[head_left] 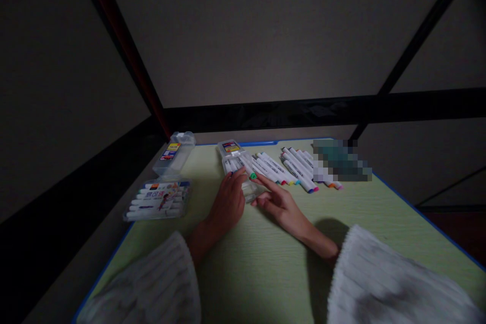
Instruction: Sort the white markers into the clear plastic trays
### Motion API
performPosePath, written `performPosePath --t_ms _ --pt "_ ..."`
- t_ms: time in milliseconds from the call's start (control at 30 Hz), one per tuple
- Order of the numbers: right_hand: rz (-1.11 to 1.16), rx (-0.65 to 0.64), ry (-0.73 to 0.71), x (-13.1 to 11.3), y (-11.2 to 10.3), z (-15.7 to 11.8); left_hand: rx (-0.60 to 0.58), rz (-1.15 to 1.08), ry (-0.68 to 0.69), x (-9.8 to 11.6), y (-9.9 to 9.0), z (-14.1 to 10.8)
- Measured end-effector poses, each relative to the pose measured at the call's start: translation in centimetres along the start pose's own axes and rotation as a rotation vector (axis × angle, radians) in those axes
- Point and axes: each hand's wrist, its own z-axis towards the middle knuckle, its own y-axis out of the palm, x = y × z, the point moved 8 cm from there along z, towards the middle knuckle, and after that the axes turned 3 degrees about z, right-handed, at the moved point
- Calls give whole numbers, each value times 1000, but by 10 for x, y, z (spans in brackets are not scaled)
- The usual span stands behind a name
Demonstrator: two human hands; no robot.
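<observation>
A clear plastic marker case (230,147) lies on the table in front of me, its lid end away from me and several white markers inside. Slanting across its right side is a white marker with a green cap (253,175). My left hand (229,198) is over the near left part of the case, its curled fingers closed at this marker; the fingertips are partly hidden. My right hand (279,206) reaches in from the right. Its index finger touches the green cap, while the thumb and other fingers close on the near corner of the case.
Loose white markers (273,168) with coloured ends lie right of the case, with another group (299,167) farther right. A blurred greenish item (341,161) is at the right back. On the left are an upright-lidded clear case (178,157) and a filled marker pack (157,200).
</observation>
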Motion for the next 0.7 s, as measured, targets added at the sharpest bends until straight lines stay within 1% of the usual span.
performPosePath --t_ms 133,367,700 --pt "48 23 38 5 -1 2 -46 -74 -50 -5 8 0" --pt "45 8 52 8 0 5 -101 -141 -136 -9 16 3" --pt "43 -4 75 7 2 6 -127 -165 -146 -9 20 6"
